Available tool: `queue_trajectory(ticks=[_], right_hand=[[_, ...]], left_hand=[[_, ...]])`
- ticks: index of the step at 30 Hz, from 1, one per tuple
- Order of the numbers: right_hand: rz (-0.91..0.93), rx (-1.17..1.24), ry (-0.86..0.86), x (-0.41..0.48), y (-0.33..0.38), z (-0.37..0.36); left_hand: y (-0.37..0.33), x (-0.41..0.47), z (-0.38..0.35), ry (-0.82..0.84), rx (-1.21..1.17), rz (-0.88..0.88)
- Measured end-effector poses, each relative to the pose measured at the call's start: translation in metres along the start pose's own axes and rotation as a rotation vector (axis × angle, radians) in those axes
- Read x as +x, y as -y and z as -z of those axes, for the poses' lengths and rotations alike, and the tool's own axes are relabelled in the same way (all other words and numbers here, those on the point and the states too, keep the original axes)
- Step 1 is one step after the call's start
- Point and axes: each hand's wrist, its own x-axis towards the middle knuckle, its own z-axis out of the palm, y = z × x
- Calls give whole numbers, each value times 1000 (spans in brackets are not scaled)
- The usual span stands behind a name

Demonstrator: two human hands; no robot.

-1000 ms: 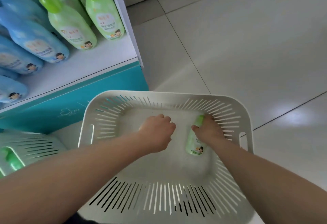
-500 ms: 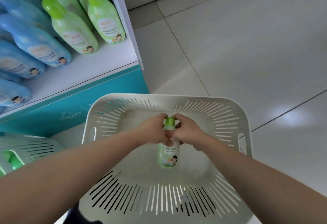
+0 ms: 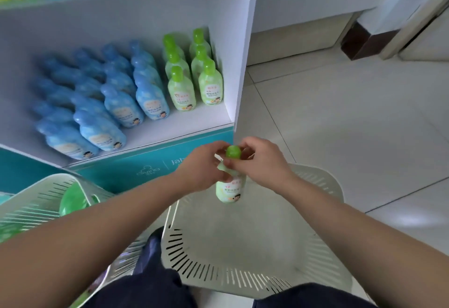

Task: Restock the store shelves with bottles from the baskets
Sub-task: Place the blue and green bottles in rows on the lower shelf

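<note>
A pale green bottle (image 3: pixel 229 189) with a bright green cap hangs upright above the white slotted basket (image 3: pixel 315 271), just in front of the shelf's teal front edge. My left hand (image 3: pixel 202 168) and my right hand (image 3: pixel 258 161) both grip it near the neck, one on each side of the cap. On the white shelf (image 3: pixel 184 123) stand two short rows of matching green bottles (image 3: pixel 194 81) at the right end, with several blue bottles (image 3: pixel 116 98) in rows to their left.
A second white basket (image 3: pixel 36 200) at the lower left holds green bottles (image 3: pixel 73 200). The shelf's white side wall (image 3: pixel 243 47) rises right of the green rows. Tiled floor (image 3: pixel 340 125) spreads to the right. My dark trouser legs (image 3: pixel 150 283) show at the bottom.
Each hand took a bottle from the basket floor, then both closed round one green bottle. It has been lifted out of the basket up toward the shelf, and my view has tilted upward.
</note>
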Motion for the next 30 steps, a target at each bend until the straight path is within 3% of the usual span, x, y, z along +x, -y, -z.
queue_trajectory(ticks=[7,11,21,30], right_hand=[[193,-108,-133,27,67,-2],[257,-262,-220,57,102,3],[208,-797,-286,107,121,-2],[224,-1006,-232,114,113,-12]], left_hand=[[10,-3,49,-246,-132,-11],[15,12,64,-278,-265,-22],[18,51,69,-134,-408,45],[26,64,56,-73,-490,73]])
